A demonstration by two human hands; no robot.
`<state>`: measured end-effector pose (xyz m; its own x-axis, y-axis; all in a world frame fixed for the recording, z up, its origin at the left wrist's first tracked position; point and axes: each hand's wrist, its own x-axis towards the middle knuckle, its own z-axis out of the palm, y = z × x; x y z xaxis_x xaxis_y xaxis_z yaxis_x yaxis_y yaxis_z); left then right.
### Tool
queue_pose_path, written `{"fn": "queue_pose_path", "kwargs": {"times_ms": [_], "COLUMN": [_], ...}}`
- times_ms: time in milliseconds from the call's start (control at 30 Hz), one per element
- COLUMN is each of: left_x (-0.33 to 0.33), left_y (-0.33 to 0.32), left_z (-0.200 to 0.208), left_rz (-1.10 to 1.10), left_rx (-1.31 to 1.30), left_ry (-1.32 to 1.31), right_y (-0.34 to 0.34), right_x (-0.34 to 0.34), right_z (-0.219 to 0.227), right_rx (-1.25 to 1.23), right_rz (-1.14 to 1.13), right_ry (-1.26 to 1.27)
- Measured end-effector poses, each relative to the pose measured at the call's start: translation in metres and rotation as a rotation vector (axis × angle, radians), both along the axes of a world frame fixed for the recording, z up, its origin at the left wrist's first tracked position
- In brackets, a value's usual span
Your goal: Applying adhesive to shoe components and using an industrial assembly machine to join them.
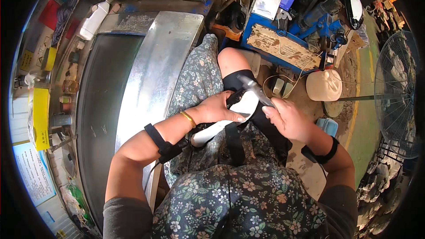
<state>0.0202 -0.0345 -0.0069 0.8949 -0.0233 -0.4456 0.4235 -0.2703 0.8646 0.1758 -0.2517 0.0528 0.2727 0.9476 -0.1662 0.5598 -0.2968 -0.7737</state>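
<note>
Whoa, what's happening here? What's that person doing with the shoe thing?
Someone in a flowered apron is holding a black-and-white shoe over their lap, with its white bottom showing. The left hand grips the shoe, and the right hand holds a hammer by its handle. The hammer is right by the shoe's far end, but I can't tell whether they touch. A shiny metal table stands to the left, and a big fan to the right.

Light falls unevenly: a broad white glare washes over the metal bench (155,66), while the background along the upper edge sits dim and murky. The right hand (287,119) is softly blurred. Fisheye distortion bends straight edges toward the rim, and the corners fall to black.
</note>
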Motion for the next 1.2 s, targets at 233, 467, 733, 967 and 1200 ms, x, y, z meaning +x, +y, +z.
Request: {"fn": "queue_pose_path", "kwargs": {"times_ms": [233,467,733,967,1200], "left_x": [0.004,0.003,-0.019,-0.107,-0.125], "left_y": [0.004,0.013,0.057,0.117,0.076], "left_z": [0.01,0.001,0.042,0.067,0.004], "left_rz": [0.001,-0.031,0.134,0.43,0.208], "left_rx": [0.285,0.208,0.1,1.462,1.585], "left_ry": [0.196,0.132,0.06,0.172,0.253], "right_y": [0.01,0.01,0.048,0.185,0.327], "right_x": [-0.004,-0.017,-0.015,-0.018,-0.06], "right_z": [0.006,-0.006,0.006,-0.047,-0.089], "right_rx": [-0.066,-0.036,-0.056,0.33,0.107], "right_rz": [-0.073,0.02,-0.123,-0.074,0.002], "right_ry": [0.023,-0.005,0.467,0.036,-0.512]}}
